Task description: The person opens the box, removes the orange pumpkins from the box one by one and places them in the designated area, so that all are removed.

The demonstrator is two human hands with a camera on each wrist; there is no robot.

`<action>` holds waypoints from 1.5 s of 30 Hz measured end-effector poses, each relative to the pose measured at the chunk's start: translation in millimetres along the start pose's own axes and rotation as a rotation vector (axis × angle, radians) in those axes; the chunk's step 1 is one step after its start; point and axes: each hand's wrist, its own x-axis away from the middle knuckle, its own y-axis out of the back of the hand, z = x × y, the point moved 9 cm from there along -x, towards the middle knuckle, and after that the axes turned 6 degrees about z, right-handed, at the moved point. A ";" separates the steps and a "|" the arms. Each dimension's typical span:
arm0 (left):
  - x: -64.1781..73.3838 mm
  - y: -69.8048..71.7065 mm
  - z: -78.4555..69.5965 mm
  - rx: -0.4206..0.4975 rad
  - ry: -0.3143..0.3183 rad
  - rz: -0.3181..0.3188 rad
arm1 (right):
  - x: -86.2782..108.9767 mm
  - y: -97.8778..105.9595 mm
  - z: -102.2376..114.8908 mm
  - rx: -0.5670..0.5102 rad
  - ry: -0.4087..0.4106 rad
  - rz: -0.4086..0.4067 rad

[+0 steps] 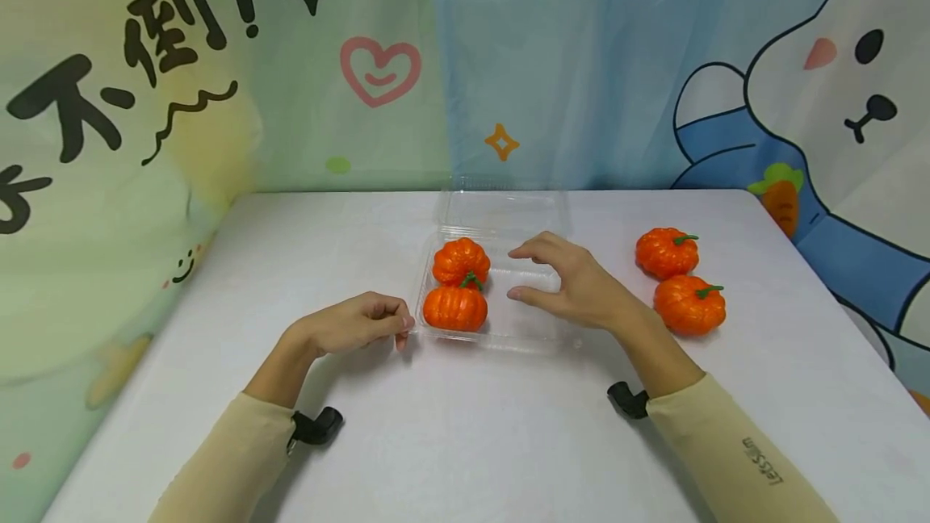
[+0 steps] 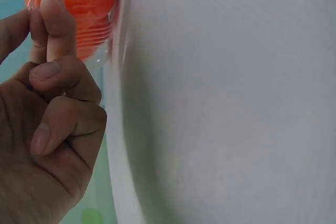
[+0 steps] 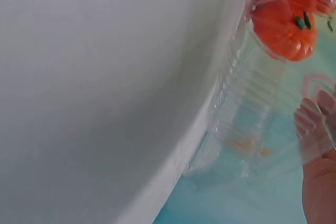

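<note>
A clear plastic box with its lid folded back lies on the white table. Two small orange pumpkins, a rear one and a front one, sit in its left half. At the box's front left corner my left hand pinches the rim between thumb and fingertips; the other fingers are curled in the left wrist view. My right hand hovers above the right half of the box, thumb and fingers apart, holding nothing. In the right wrist view it shows partly through the clear plastic.
Two more orange pumpkins, one behind and one in front, stand on the table beyond my right forearm. A printed cloth hangs behind the table's back edge. Each wrist wears a black camera mount.
</note>
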 end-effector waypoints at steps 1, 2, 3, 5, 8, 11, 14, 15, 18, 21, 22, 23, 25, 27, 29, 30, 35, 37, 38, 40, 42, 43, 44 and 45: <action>0.4 -0.1 -0.5 0.001 0.003 -0.001 | -0.9 -1.5 0.9 -0.003 0.002 0.007; 0.7 0.0 -0.4 0.001 0.006 -0.002 | -1.9 -3.0 1.7 -0.005 0.004 0.015; 0.8 0.0 -0.3 0.000 0.010 -0.001 | -3.2 -4.6 2.4 -0.008 0.006 0.024; 1.0 0.6 0.0 -0.005 0.013 -0.003 | -5.6 -6.9 3.4 -0.013 0.005 0.035; 1.1 1.0 -0.9 -0.009 0.007 -0.001 | -9.8 -9.9 4.7 -0.032 0.009 0.044; 0.7 1.6 -1.8 -0.012 -0.005 0.000 | -13.9 -15.8 5.5 -0.052 0.008 0.069; 0.5 1.5 -2.4 -0.013 -0.009 0.001 | -17.2 -23.1 6.6 -0.074 -0.010 0.103; 0.4 1.5 -2.5 -0.013 -0.009 0.001 | -18.1 -25.4 7.2 -0.082 -0.019 0.114; 0.0 1.0 -3.1 -0.014 -0.009 0.001 | -21.2 -31.7 9.6 -0.110 -0.051 0.142; -0.9 0.3 -3.9 -0.009 -0.012 0.004 | -24.4 -38.2 12.9 -0.135 -0.074 0.165; -1.2 0.0 -4.2 -0.009 -0.013 0.006 | -25.5 -40.4 13.5 -0.141 -0.082 0.171; -1.6 -0.1 -4.4 -0.007 -0.014 0.008 | -26.6 -42.3 14.4 -0.145 -0.086 0.175; -1.8 -0.6 -5.2 -0.004 -0.012 0.012 | -28.5 -45.6 15.9 -0.152 -0.097 0.179; -1.6 -0.5 -5.5 -0.004 -0.011 0.013 | -30.8 -48.5 17.5 -0.156 -0.103 0.179; -1.1 -0.4 -5.5 -0.004 -0.009 0.014 | -33.4 -51.3 19.2 -0.156 -0.108 0.180; -1.0 -0.4 -5.4 -0.004 -0.009 0.014 | -34.3 -52.7 19.6 -0.152 -0.115 0.182; 0.1 -0.9 -4.6 0.000 -0.017 0.015 | -38.6 -57.4 22.0 -0.102 -0.141 0.186; 0.5 -1.5 -4.3 0.002 -0.020 0.015 | -39.8 -58.3 23.8 -0.068 -0.142 0.185; 0.6 -1.7 -4.1 0.000 -0.022 0.015 | -40.3 -58.6 24.8 -0.047 -0.141 0.184; 0.0 -1.9 -3.1 -0.002 -0.028 0.017 | -40.6 -59.1 26.0 -0.018 -0.141 0.182; -0.7 -2.0 -3.2 -0.003 -0.034 0.019 | -39.9 -59.4 26.0 -0.014 -0.146 0.184; -0.8 -1.9 -3.4 -0.003 -0.034 0.018 | -39.6 -59.8 26.0 -0.019 -0.149 0.188; -0.9 -1.8 -3.2 -0.003 -0.034 0.018 | -39.3 -60.3 25.7 -0.030 -0.152 0.192; -0.7 -1.8 -3.5 0.000 -0.032 0.018 | -39.0 -60.7 25.7 -0.046 -0.155 0.196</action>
